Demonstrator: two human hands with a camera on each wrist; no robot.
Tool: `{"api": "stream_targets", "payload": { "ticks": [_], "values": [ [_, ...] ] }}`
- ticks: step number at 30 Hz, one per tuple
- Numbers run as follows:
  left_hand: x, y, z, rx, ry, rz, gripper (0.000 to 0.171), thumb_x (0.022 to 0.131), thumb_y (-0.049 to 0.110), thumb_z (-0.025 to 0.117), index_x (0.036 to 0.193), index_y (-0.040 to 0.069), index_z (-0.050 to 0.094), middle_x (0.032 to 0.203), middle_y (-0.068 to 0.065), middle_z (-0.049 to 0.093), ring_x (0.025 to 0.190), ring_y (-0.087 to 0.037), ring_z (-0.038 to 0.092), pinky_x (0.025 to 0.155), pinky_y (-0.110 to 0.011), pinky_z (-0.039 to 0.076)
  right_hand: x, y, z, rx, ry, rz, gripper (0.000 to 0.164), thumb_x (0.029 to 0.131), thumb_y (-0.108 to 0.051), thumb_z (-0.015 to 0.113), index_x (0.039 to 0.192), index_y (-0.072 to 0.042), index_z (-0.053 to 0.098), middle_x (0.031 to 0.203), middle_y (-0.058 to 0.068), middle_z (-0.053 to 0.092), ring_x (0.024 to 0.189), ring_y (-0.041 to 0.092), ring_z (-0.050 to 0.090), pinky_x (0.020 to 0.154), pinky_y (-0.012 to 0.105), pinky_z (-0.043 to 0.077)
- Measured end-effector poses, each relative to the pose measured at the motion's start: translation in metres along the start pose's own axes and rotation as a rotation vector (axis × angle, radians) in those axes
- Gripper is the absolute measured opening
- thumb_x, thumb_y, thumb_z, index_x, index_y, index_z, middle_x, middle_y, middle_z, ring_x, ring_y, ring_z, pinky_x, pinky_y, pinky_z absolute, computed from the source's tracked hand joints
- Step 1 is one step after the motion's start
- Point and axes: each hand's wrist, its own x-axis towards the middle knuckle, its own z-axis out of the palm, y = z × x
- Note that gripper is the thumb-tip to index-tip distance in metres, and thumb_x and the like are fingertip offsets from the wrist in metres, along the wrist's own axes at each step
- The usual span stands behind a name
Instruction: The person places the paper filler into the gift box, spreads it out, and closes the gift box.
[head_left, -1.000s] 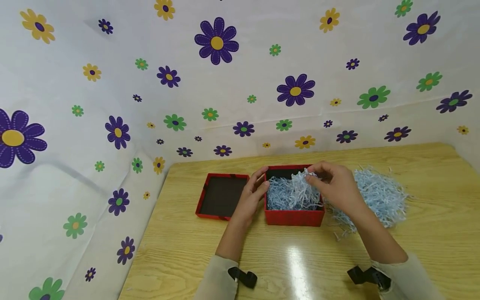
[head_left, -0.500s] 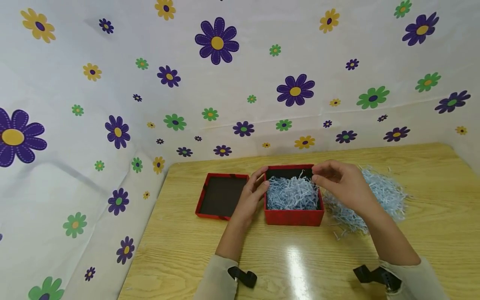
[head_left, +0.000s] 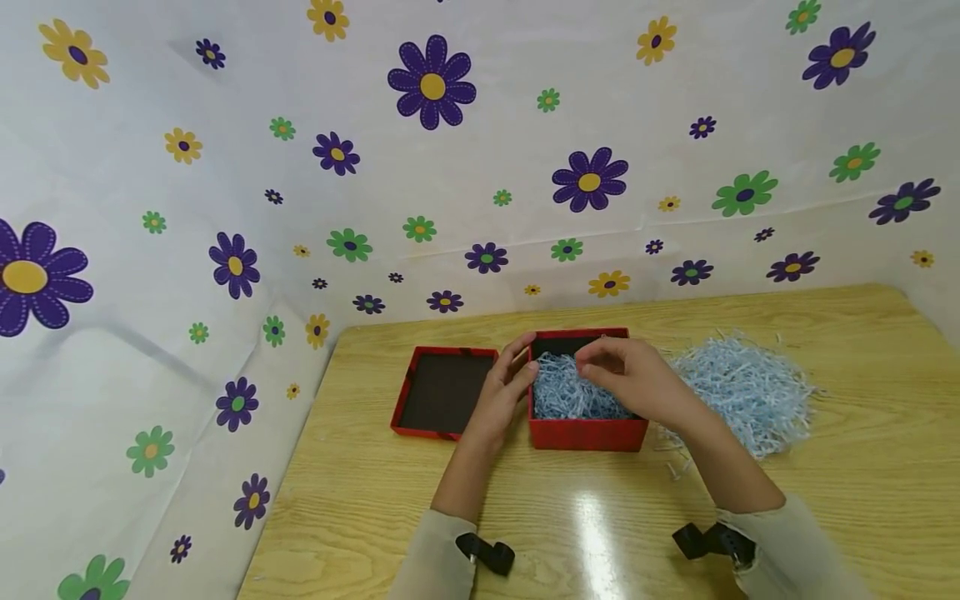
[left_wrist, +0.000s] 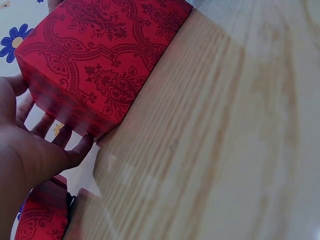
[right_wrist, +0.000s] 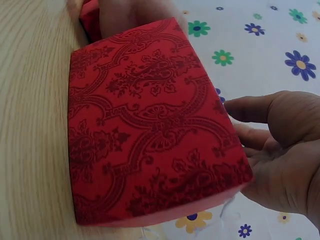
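An uncovered red box (head_left: 588, 435) with a dark damask pattern stands on the table, filled with pale blue shredded paper (head_left: 566, 396). My left hand (head_left: 498, 400) rests on its left wall, fingers spread along the side in the left wrist view. My right hand (head_left: 630, 379) is over the right half of the box, fingers bent down at the top of the shreds. In the right wrist view, the thumb is at the rim of the box wall (right_wrist: 145, 125) and the other fingertips are hidden behind it.
Left of the box lies its lid (head_left: 446, 392), dark inside face up. A loose heap of blue paper shreds (head_left: 750, 396) spreads on the wooden table (head_left: 525, 517) to the right. Flower-printed white sheeting (head_left: 480, 167) walls the back and left.
My right hand first drew right from the shreds to the box's right edge, and the tuft it had raised sank. It then came back left over the shreds. My left hand stayed put.
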Motion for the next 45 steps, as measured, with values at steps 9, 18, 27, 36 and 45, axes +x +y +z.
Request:
{"api": "stream_targets", "payload": {
  "ticks": [9,18,27,36,45],
  "values": [
    [0.001,0.003,0.001,-0.01,-0.013,0.014,0.049,0.109,0.032,0.06,0.157,0.035,0.05,0.169,0.001,0.032,0.154,-0.028,0.033,0.121,-0.06,0.035,0.032,-0.002,0.017,-0.101,-0.028,0.117,0.028,0.105,-0.008,0.063,0.125,0.01,0.068,0.118,0.023,0.071,0.104,0.035,0.069,0.09,0.051,0.059],
    [0.004,0.002,0.004,-0.005,-0.023,0.027,0.047,0.11,0.031,0.059,0.156,0.036,0.051,0.168,0.006,0.034,0.154,-0.026,0.033,0.121,-0.057,0.036,0.038,0.0,0.018,-0.143,-0.021,0.182,0.032,0.102,-0.011,0.065,0.127,0.009,0.068,0.119,0.024,0.071,0.105,0.036,0.069,0.094,0.053,0.058],
    [0.004,0.007,0.005,0.003,-0.018,0.03,0.049,0.109,0.031,0.06,0.156,0.035,0.051,0.168,0.003,0.034,0.154,-0.028,0.034,0.12,-0.06,0.036,0.0,-0.014,-0.044,-0.021,0.145,0.128,0.036,0.109,-0.024,0.061,0.136,0.0,0.065,0.126,0.02,0.07,0.112,0.034,0.066,0.086,0.031,0.055],
    [-0.001,0.004,0.001,-0.004,0.005,-0.014,0.049,0.107,0.034,0.063,0.154,0.041,0.052,0.168,0.004,0.035,0.153,-0.027,0.036,0.12,-0.064,0.033,-0.045,0.037,-0.105,-0.135,0.364,0.199,0.044,0.109,-0.027,0.062,0.14,0.004,0.059,0.125,0.022,0.066,0.091,-0.005,0.055,0.07,0.01,0.048],
    [-0.002,-0.001,-0.001,0.004,0.001,-0.014,0.049,0.107,0.037,0.063,0.154,0.043,0.051,0.168,0.003,0.034,0.152,-0.028,0.037,0.12,-0.066,0.032,-0.064,0.079,-0.132,-0.132,0.418,0.301,0.052,0.107,-0.03,0.065,0.144,0.005,0.054,0.122,0.007,0.065,0.095,0.001,0.055,0.069,0.006,0.046]
  ]
}}
